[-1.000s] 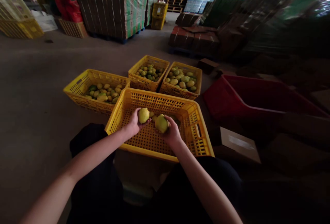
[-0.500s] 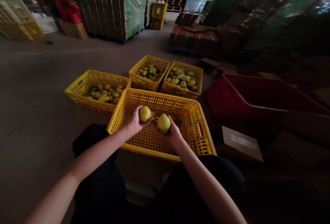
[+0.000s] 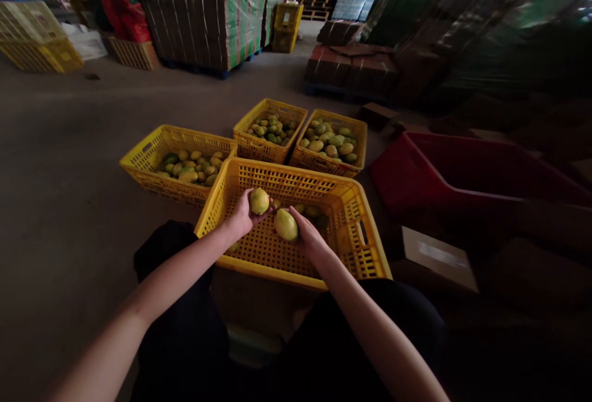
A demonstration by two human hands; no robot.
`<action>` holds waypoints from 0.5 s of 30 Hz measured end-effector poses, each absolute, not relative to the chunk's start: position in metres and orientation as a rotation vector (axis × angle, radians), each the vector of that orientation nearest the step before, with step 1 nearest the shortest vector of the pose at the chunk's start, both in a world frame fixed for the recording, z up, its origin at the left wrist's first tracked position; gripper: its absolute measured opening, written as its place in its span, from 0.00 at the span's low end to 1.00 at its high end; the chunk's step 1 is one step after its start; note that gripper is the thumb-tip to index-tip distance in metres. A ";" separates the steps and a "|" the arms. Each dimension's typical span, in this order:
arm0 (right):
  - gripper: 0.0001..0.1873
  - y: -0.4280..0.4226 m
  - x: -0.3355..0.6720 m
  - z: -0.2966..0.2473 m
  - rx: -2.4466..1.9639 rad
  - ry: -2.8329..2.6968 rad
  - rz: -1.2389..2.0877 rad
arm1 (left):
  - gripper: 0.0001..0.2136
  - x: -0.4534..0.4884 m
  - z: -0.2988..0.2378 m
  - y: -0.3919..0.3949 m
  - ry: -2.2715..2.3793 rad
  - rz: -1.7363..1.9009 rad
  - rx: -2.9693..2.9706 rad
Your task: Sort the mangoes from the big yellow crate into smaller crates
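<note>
My left hand (image 3: 245, 214) is closed around a round yellow-green fruit (image 3: 259, 201), held over the near yellow crate (image 3: 277, 274). Close beside it, my right hand (image 3: 308, 234) grips a longer, paler yellow-green fruit (image 3: 286, 225), which lies tilted in the fingers. The exact kind of fruit is unclear. Both hands are above the crate's perforated floor, apart from each other. A few more fruits (image 3: 312, 211) lie inside the crate behind my right hand, partly hidden by it. One small bit of fruit (image 3: 234, 246) shows below my left wrist.
Three yellow crates stand beyond: one at left (image 3: 139, 168), one behind (image 3: 259, 150), one at right (image 3: 326, 166), each with several fruits. A red tub (image 3: 402, 180) and a cardboard box (image 3: 437, 257) are on the right. Wrapped pallet stacks (image 3: 198, 13) stand farther back.
The fruit in my right hand has tipped over and moved slightly left and down. My left hand keeps its fruit nearly in place, turned a little. The view has shifted slightly.
</note>
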State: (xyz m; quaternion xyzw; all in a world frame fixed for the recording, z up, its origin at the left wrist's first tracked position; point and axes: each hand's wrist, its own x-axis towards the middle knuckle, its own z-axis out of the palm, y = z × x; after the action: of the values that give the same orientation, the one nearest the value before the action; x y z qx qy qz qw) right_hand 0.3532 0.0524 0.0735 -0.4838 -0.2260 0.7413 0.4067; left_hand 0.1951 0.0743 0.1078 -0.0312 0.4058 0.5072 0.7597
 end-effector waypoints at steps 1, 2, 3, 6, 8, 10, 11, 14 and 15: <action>0.10 0.052 0.354 0.073 -1.203 -0.599 1.879 | 0.16 0.195 0.107 0.074 0.879 1.104 -0.073; 0.10 0.052 0.355 0.072 -1.185 -0.621 1.884 | 0.16 0.195 0.107 0.074 0.872 1.106 -0.074; 0.10 0.051 0.355 0.072 -1.168 -0.633 1.885 | 0.16 0.195 0.107 0.074 0.863 1.109 -0.071; 0.11 0.049 0.356 0.075 -1.101 -0.639 1.892 | 0.16 0.194 0.108 0.073 0.827 1.138 -0.041; 0.10 0.048 0.357 0.079 -1.056 -0.638 1.915 | 0.15 0.193 0.107 0.073 0.799 1.172 -0.024; 0.09 0.047 0.357 0.083 -1.031 -0.623 1.941 | 0.15 0.192 0.106 0.073 0.778 1.207 -0.017; 0.09 0.046 0.357 0.085 -1.031 -0.604 1.952 | 0.15 0.192 0.105 0.073 0.767 1.223 -0.016; 0.09 0.046 0.359 0.088 -1.046 -0.495 1.997 | 0.15 0.189 0.104 0.073 0.742 1.277 -0.018; 0.09 0.046 0.360 0.088 -1.030 -0.450 2.010 | 0.16 0.189 0.104 0.073 0.734 1.297 -0.021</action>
State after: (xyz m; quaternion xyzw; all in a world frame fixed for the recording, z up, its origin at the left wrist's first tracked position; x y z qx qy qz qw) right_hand 0.3600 0.0456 0.0883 -0.4086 -0.1785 0.7971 0.4073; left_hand 0.1885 0.0732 0.1039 -0.0096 0.3339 0.5900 0.7351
